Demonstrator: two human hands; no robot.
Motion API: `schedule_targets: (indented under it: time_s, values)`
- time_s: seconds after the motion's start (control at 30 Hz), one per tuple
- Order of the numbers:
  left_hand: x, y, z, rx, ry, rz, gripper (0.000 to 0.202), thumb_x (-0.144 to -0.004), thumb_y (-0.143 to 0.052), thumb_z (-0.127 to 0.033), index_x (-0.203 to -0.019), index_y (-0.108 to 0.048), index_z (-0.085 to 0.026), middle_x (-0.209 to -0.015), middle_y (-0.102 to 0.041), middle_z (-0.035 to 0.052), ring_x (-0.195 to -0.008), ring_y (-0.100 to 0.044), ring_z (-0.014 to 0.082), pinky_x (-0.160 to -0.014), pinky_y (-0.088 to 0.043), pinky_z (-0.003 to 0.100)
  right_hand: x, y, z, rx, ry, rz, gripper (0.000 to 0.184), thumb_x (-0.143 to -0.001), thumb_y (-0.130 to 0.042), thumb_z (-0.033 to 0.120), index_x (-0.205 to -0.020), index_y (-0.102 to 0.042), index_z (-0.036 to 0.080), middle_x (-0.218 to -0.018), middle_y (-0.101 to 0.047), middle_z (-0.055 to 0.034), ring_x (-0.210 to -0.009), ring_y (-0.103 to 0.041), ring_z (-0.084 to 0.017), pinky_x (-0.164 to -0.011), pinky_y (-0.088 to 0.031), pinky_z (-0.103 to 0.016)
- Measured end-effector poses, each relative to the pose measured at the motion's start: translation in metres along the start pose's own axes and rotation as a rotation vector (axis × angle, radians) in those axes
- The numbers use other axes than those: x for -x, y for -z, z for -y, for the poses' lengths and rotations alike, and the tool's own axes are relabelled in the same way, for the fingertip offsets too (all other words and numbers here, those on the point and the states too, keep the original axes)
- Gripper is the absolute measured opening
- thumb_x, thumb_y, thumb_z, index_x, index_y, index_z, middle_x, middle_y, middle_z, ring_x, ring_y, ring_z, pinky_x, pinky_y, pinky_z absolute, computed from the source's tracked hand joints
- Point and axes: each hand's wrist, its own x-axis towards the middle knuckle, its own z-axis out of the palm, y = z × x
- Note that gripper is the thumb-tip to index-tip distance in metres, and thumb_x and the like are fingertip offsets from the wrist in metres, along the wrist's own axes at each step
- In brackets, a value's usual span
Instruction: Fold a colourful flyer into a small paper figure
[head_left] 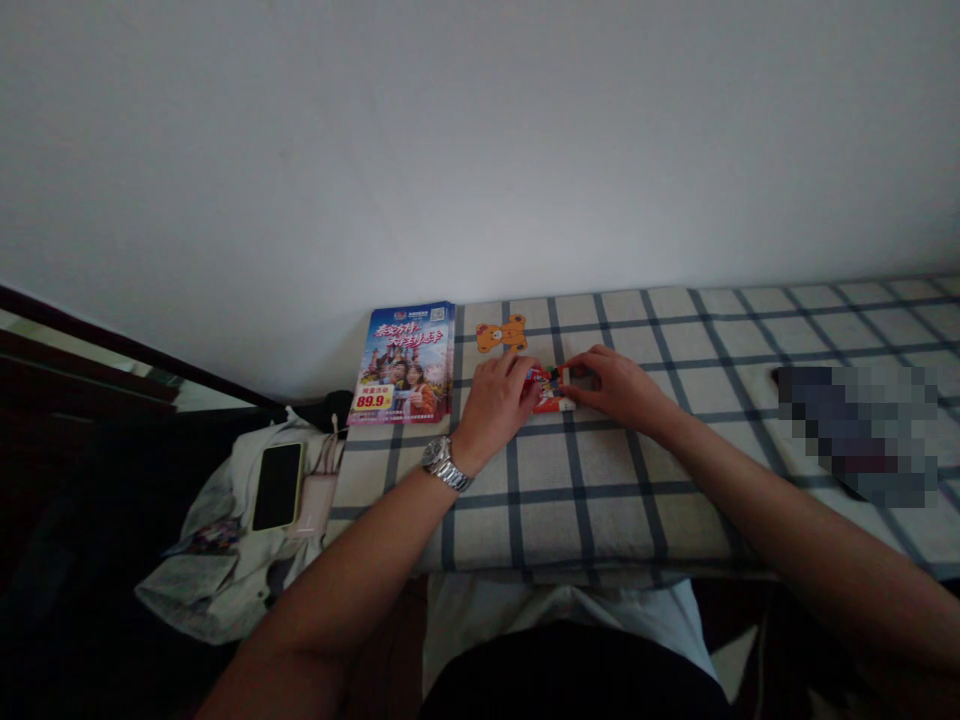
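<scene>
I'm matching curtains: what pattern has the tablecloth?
Head view: the tablecloth has dark bluish checks on beige.

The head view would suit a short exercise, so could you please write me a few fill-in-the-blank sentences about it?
The small packet between the left hand and the right hand shows mainly ____ on its visible part.
A silver watch is worn on the ____ wrist.
The cutout just beyond the left hand is shaped like a ____.
The large price on the flyers reads ____.
Missing words: red; left; bear; 89.9.

Leaflet stack (405, 365); phone (277, 487) (screen dark) on cloth (217, 598).
</scene>
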Motion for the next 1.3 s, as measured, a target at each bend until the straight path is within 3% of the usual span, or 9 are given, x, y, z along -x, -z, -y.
schedule_targets:
  time_s: [0.17, 0.3, 0.43, 0.63, 0.77, 0.93, 1.1, 1.2, 1.3]
  values:
    - [0.0, 0.001, 0.0, 0.179, 0.008, -0.035, 0.024, -0.101, -0.065, -0.016, -0.124, -0.06, -0.021, -0.12, -0.064, 0.0076, -0.108, -0.065, 0.0248, -0.096, -0.056, 0.041, 0.0, -0.001, 0.001, -0.014, -0.011, -0.02, 0.029, -0.094, -0.074, 0.042, -0.113, -0.075, 0.02, -0.105, -0.071, -0.0085, -0.085, -0.068, -0.023, -0.081, -0.054, -0.037]
    - [-0.002, 0.004, 0.001, 0.336, 0.082, -0.159, 0.023, -0.1, -0.066, -0.011, -0.119, -0.059, -0.023, -0.12, -0.065, 0.0067, -0.115, -0.065, 0.0233, -0.104, -0.056, 0.043, 0.001, -0.001, 0.006, -0.046, -0.023, -0.055, 0.026, -0.096, -0.07, 0.043, -0.106, -0.076, 0.02, -0.103, -0.071, -0.0085, -0.082, -0.067, -0.022, -0.079, -0.054, -0.037]
    - [-0.001, 0.005, 0.003, 0.412, 0.131, -0.249, 0.019, -0.101, -0.067, -0.014, -0.115, -0.058, -0.024, -0.116, -0.067, 0.0056, -0.112, -0.067, 0.022, -0.103, -0.056, 0.042, -0.001, -0.002, 0.013, -0.162, -0.076, -0.09, 0.025, -0.095, -0.069, 0.046, -0.098, -0.072, 0.022, -0.093, -0.071, -0.0057, -0.072, -0.065, -0.019, -0.07, -0.052, -0.035]
    - [0.001, 0.002, 0.001, 0.555, 0.175, -0.2, 0.013, -0.102, -0.066, -0.018, -0.111, -0.058, -0.024, -0.108, -0.069, 0.0022, -0.099, -0.07, 0.017, -0.093, -0.058, 0.033, -0.002, -0.007, 0.015, -0.378, -0.136, -0.154, 0.024, -0.094, -0.069, 0.047, -0.098, -0.062, 0.024, -0.093, -0.074, -0.0047, -0.079, -0.071, -0.022, -0.071, -0.059, -0.036]
    - [0.0, 0.002, 0.002, 0.634, 0.186, -0.237, 0.004, -0.105, -0.063, -0.021, -0.108, -0.062, -0.023, -0.106, -0.071, 0.0024, -0.1, -0.071, 0.0164, -0.094, -0.058, 0.032, -0.003, -0.009, 0.013, -0.504, -0.119, -0.137, 0.029, -0.093, -0.072, 0.051, -0.096, -0.061, 0.025, -0.093, -0.075, -0.0045, -0.083, -0.072, -0.023, -0.078, -0.062, -0.039]
    - [0.0, 0.002, 0.004, 0.675, 0.193, -0.185, 0.021, -0.102, -0.067, -0.018, -0.121, -0.063, -0.023, -0.116, -0.074, 0.0049, -0.104, -0.072, 0.0178, -0.099, -0.06, 0.036, -0.004, -0.01, 0.016, -0.692, -0.113, -0.174, 0.036, -0.088, -0.079, 0.053, -0.1, -0.061, 0.025, -0.1, -0.074, -0.0047, -0.091, -0.074, -0.023, -0.083, -0.064, -0.041]
    - [0.001, 0.002, 0.005, 0.688, 0.198, -0.105, 0.019, -0.104, -0.065, -0.026, -0.123, -0.065, -0.023, -0.116, -0.076, 0.0054, -0.099, -0.074, 0.0181, -0.091, -0.062, 0.034, -0.003, -0.009, 0.018, -0.703, -0.123, -0.175, 0.036, -0.088, -0.079, 0.055, -0.102, -0.066, 0.024, -0.097, -0.075, -0.0049, -0.087, -0.073, -0.023, -0.081, -0.064, -0.041]
    - [0.002, 0.002, 0.006, 0.689, 0.206, -0.099, 0.016, -0.106, -0.062, -0.033, -0.117, -0.068, -0.023, -0.111, -0.077, 0.0046, -0.095, -0.075, 0.0181, -0.085, -0.063, 0.032, -0.002, -0.007, 0.018, -0.665, -0.098, -0.163, 0.034, -0.088, -0.078, 0.053, -0.103, -0.068, 0.024, -0.098, -0.076, -0.0056, -0.088, -0.073, -0.023, -0.083, -0.063, -0.041]
    - [0.002, 0.001, 0.008, 0.693, 0.212, -0.08, 0.01, -0.103, -0.066, -0.031, -0.107, -0.07, -0.022, -0.101, -0.077, 0.0028, -0.088, -0.074, 0.0176, -0.08, -0.063, 0.031, -0.002, -0.007, 0.019, -0.66, -0.08, -0.165, 0.032, -0.089, -0.077, 0.052, -0.103, -0.07, 0.024, -0.1, -0.076, -0.0059, -0.089, -0.072, -0.023, -0.085, -0.061, -0.041]
